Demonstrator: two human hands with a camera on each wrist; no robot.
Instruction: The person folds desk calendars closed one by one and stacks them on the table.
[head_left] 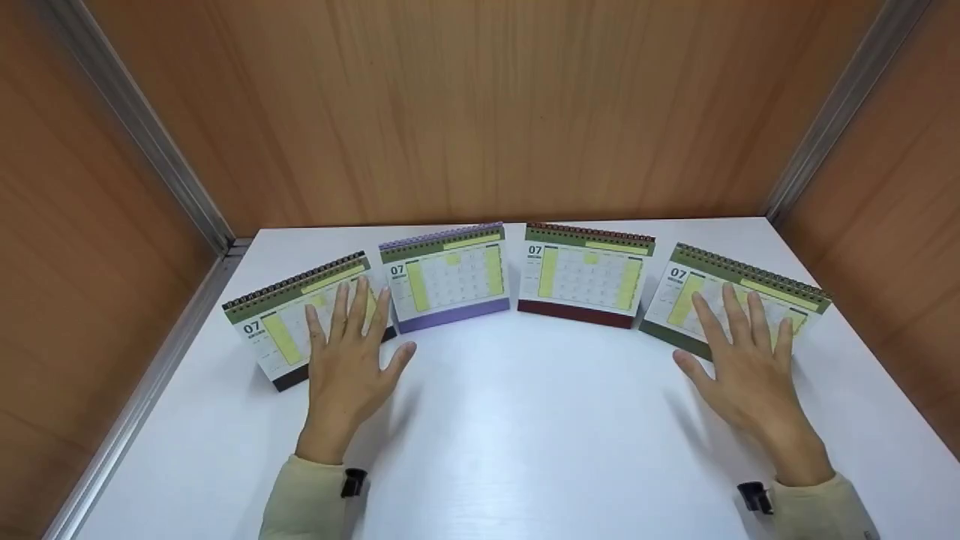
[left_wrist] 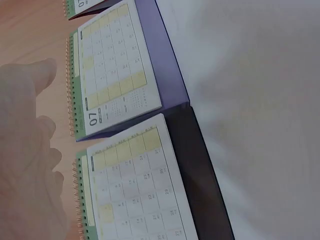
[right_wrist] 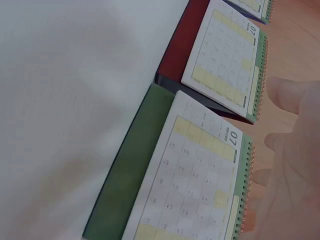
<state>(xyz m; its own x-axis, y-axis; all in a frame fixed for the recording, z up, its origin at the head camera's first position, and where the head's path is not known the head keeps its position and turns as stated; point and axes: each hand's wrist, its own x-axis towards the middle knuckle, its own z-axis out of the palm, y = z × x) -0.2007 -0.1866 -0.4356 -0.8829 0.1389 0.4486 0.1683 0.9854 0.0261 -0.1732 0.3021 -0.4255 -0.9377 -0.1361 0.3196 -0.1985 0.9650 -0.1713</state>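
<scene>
Several desk calendars, all showing page 07, stand in an arc on the white table (head_left: pixel 525 420). My left hand (head_left: pixel 349 367), fingers straight and spread, hovers in front of the black-based calendar (head_left: pixel 274 330) at the left and overlaps it in the head view. Beside that one is the purple-based calendar (head_left: pixel 450 277). Right of the middle stands the dark red-based calendar (head_left: pixel 589 277). With its fingers likewise spread, my right hand (head_left: pixel 750 375) is in front of the green-based calendar (head_left: pixel 679 300) at the far right, covering part of its page. Neither hand holds anything.
A wood-grain panel (head_left: pixel 510 112) rises behind the table, with more panels at the left and right. Metal posts (head_left: pixel 142 112) mark the corners. A small black clip (head_left: pixel 353 482) sits at the left sleeve and another black clip (head_left: pixel 754 497) at the right.
</scene>
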